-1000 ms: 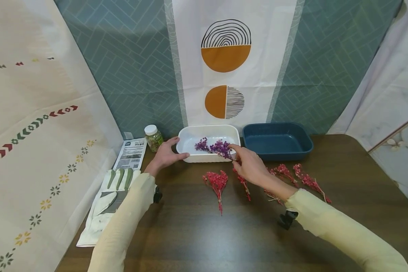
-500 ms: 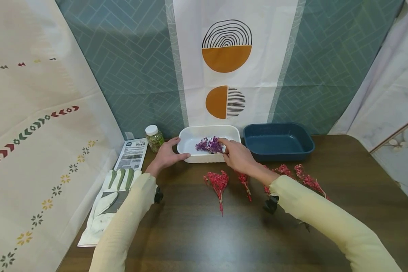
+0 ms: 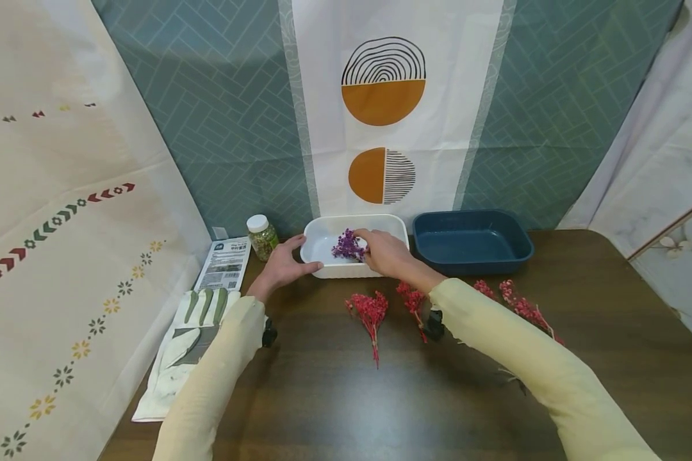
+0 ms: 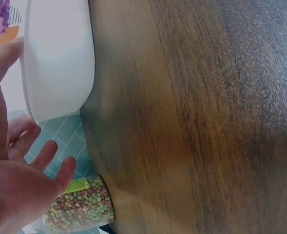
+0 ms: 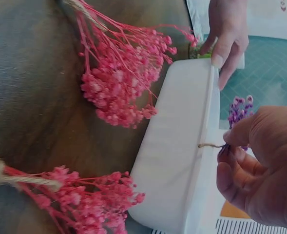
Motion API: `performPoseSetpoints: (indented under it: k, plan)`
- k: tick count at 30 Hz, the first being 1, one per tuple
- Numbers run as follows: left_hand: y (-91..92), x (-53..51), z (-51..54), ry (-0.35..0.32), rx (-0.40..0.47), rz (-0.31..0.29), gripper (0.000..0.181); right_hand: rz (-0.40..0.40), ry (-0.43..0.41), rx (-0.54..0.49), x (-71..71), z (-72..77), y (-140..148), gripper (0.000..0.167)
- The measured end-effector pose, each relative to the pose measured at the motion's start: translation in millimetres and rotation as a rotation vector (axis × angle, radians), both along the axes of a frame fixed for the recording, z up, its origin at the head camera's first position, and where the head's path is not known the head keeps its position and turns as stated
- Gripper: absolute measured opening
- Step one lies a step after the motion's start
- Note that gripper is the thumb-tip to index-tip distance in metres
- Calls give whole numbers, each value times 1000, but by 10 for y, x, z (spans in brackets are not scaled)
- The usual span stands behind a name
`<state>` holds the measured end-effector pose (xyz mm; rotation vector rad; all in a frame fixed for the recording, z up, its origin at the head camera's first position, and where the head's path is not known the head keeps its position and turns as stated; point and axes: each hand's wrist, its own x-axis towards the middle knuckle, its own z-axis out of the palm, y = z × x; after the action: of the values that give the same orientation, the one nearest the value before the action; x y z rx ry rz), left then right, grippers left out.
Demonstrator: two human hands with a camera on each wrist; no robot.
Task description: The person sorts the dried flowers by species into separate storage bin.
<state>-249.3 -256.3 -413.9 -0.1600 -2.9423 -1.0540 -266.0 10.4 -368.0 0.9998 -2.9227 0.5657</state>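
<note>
My right hand [image 3: 383,251] pinches a small bunch of purple dried flowers [image 5: 239,111] by its stems, where a twine tie [image 5: 209,145] sticks out. The bunch is over the white tray [image 3: 346,271]; purple blossoms [image 3: 346,246] show inside, and I cannot tell the held bunch from any beneath it. At the tray's left end, my left hand [image 3: 284,262] grips the rim between thumb and index finger, its other fingers loose. Pink dried flower bunches lie in front of the tray, one in the middle [image 3: 370,312] and another [image 3: 412,298] near my right wrist.
A dark blue tray [image 3: 473,264] stands right of the white one. More pink flowers [image 3: 521,304] lie partly under my right sleeve. On the left are a white-capped jar [image 3: 262,238] of colored pellets, a printed packet [image 3: 223,266] and a work glove [image 3: 193,339].
My right hand has moved left and slightly up with the purple bunch, from the tray's front right corner to over its middle. The left hand has stayed at the tray's left end.
</note>
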Motion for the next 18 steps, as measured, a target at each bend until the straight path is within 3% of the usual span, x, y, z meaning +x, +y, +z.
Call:
performPoseSetpoints:
  k: [18]
  plan:
    - [4, 8, 0, 2, 2, 4, 89, 69, -87, 64, -331, -93, -281, 51]
